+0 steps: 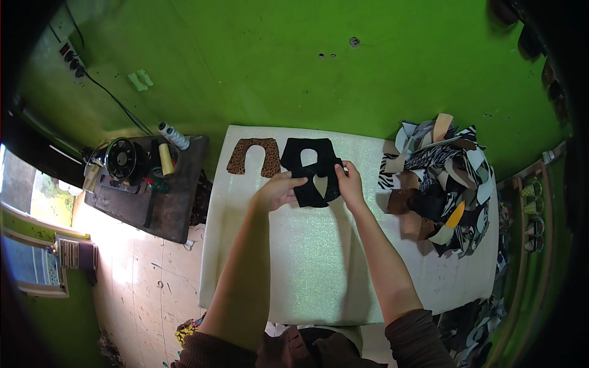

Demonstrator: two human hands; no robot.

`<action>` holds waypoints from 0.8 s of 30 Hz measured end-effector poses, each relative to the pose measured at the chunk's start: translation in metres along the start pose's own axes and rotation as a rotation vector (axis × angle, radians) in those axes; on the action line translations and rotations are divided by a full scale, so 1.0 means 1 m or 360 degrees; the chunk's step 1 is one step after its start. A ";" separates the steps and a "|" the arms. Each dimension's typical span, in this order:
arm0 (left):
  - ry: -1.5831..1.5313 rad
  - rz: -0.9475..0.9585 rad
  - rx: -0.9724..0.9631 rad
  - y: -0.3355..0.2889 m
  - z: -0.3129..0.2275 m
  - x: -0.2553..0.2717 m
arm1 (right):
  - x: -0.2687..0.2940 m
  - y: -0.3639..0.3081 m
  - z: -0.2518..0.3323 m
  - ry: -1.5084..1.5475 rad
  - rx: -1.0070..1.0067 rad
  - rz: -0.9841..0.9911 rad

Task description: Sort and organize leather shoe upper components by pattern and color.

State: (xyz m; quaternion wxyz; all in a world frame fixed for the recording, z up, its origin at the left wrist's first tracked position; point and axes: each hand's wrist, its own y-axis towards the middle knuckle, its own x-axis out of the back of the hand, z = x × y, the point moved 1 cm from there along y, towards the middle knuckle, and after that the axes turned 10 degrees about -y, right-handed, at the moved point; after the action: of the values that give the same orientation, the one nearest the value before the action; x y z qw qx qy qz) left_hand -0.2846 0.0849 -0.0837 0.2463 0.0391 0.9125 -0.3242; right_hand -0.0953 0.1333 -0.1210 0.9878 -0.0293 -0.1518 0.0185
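Note:
My left hand (279,190) and my right hand (350,183) both pinch a black cut fabric piece (311,189) between them, low over a white foam-topped table (319,270). Just behind it lies another black horseshoe-shaped fabric piece (307,152), flat on the table. To its left a leopard-print horseshoe-shaped piece (253,156) lies flat, apart from my hands.
A heap of mixed cut pieces (442,184), zebra, brown and black, fills the table's right side. A dark sewing machine table (150,184) with a handwheel (121,158) and thread cones (173,136) stands at left. The green wall (294,67) rises behind.

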 end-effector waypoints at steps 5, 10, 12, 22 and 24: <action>0.0112 -0.0200 -0.0180 0.046 0.002 0.038 | -0.009 0.025 -0.015 -0.0289 -0.0038 -0.0023; 0.0430 -0.0520 -0.0612 0.081 -0.007 0.043 | -0.015 0.041 -0.013 -0.0537 0.0058 -0.0140; 0.0688 -0.0573 -0.0862 0.088 -0.016 0.042 | -0.019 0.046 -0.009 -0.0582 0.0021 -0.0152; 0.1151 -0.0936 -0.0809 0.101 -0.036 0.032 | -0.034 0.078 -0.015 -0.0990 0.0016 -0.0199; 0.1272 -0.0995 -0.0947 0.102 -0.036 0.033 | -0.036 0.081 -0.015 -0.1037 0.0022 -0.0197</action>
State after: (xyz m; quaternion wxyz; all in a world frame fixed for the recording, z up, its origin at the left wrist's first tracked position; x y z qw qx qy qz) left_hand -0.3050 0.1844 -0.1337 -0.2236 -0.1835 0.9546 -0.0716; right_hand -0.1277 0.2113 -0.1515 0.8868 -0.0060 -0.4610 -0.0321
